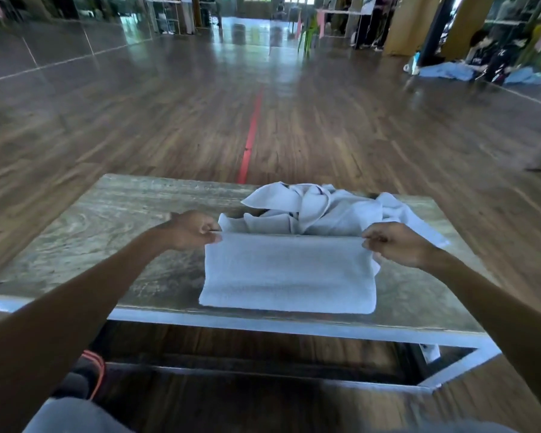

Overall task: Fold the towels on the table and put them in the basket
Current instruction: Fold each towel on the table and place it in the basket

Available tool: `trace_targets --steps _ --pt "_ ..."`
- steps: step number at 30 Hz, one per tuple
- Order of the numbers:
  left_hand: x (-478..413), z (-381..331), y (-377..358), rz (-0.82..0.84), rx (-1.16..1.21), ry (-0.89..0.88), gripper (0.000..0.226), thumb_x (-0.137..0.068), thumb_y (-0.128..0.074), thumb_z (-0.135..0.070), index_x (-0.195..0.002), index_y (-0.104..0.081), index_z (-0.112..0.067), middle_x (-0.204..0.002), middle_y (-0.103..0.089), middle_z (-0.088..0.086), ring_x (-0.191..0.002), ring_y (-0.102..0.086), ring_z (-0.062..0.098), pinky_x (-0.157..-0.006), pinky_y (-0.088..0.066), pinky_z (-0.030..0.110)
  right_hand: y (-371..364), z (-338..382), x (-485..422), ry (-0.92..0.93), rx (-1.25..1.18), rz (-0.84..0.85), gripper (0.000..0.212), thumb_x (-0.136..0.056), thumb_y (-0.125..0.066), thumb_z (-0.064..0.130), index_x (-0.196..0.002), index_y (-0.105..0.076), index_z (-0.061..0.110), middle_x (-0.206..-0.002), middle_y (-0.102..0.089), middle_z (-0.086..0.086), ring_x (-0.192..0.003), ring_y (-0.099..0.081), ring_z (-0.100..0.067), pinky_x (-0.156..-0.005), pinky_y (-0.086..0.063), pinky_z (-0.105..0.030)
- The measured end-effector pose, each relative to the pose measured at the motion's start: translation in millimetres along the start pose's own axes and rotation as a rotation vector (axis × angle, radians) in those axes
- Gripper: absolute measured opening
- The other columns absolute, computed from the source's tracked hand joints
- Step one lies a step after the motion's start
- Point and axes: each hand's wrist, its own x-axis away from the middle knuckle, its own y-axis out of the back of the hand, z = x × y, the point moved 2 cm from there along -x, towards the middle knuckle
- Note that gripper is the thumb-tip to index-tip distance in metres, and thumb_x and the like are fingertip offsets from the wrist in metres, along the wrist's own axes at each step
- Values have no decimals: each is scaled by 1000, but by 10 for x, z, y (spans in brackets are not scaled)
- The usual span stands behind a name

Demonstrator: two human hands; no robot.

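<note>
A wide hall with a dark wooden floor stretches away from the camera, and a thin red line runs along the planks straight toward the far edge of a weathered wooden tabletop set on a pale metal frame.

At the lower left, beneath the frame, part of a dark shoe with an orange stripe shows on the floor. Above it a bare forearm reaches across the left half of the tabletop. The left hand has its fingers curled and pinches the far left corner of a white towel.

That towel lies flat near the front edge of the tabletop, right of centre, doubled over into a broad rectangle. Its near fold sits just inside the edge and its far edge is lifted slightly between the two hands.

Directly behind it, touching its far edge, is a crumpled pile of towels, also white. The pile reaches the back of the tabletop and spills toward the right side.

The right hand mirrors the other, fingers curled and pinching the towel's far right corner.

Far off at the upper right, a seated person is on the floor beside some blue cloths; the details there are blurred.
</note>
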Motion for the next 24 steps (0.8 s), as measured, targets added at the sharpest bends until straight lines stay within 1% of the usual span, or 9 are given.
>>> trace_targets --steps 2,5,8,10,13,16,19,21,24 --pt "-115 44 -73 -133 -156 11 24 -85 -49 -49 -87 -62 -28 -82 -63 -7 -92 -56 13 -91 -33 34 -61 0 -81 45 65 -112 5 -92 -58 13 -94 -63 13 -87 -64 1 -66 -55 -7 -59 -41 -16" --pt "-113 55 -209 -313 -217 -27 14 -94 -50 -36 -95 -62 -30 -76 -58 -15 -88 -52 10 -86 -15 31 -178 -82 -114 69 115 -203 10 -87 -61 16 -87 -59 25 -83 -62 10 -68 -54 -5 -64 -40 -29" --pt "-18 147 -345 -357 -121 -74 18 -94 -47 -38 -100 -61 -30 -93 -67 -10 -96 -57 12 -97 -20 38 -315 -153 -5 59 116 -222 15 -83 -64 15 -88 -57 27 -77 -58 15 -69 -53 -9 -60 -37 -27" --pt "47 200 -422 -352 -106 -72 21 -95 -50 -34 -112 -60 -26 -109 -66 -6 -105 -58 16 -98 -21 40 -398 -215 71 44 143 -225 18 -84 -65 17 -100 -59 24 -89 -62 7 -79 -57 -17 -65 -39 -28" --pt "207 151 -539 -450 -118 -30 43 -95 -50 -34 -136 -45 -19 -135 -52 1 -121 -48 21 -93 -14 29 -474 -233 221 29 232 -377 41 -85 -65 18 -124 -53 14 -117 -59 -11 -105 -54 -32 -88 -42 -41" --pt "451 21 -725 -616 -136 -125 56 -91 -40 -38 -139 -42 -11 -142 -44 8 -125 -41 25 -95 -18 32 -625 -92 471 102 375 -583 44 -87 -57 21 -128 -49 7 -114 -57 -16 -103 -50 -37 -85 -39 -45" --pt "576 -224 -1092 -525 -263 -271 63 -93 -33 -43 -145 -35 -9 -155 -29 7 -140 -27 19 -102 -26 44 -943 104 595 259 492 -492 48 -88 -40 32 -128 -52 9 -121 -59 -11 -112 -46 -29 -89 -31 -39" --pt "526 -393 -1289 -455 -353 -290 63 -97 -29 -44 -148 -28 -7 -158 -19 9 -146 -16 19 -111 -20 48 -1121 209 538 316 525 -405 49 -91 -37 33 -132 -50 9 -134 -55 -10 -127 -43 -25 -101 -26 -39" --pt "366 -578 -1418 -406 -423 -247 65 -98 -21 -45 -148 -27 -4 -158 -18 13 -146 -17 24 -114 -16 49 -1273 345 341 323 563 -319 55 -96 -30 38 -140 -45 8 -146 -44 -11 -139 -35 -26 -113 -16 -42"
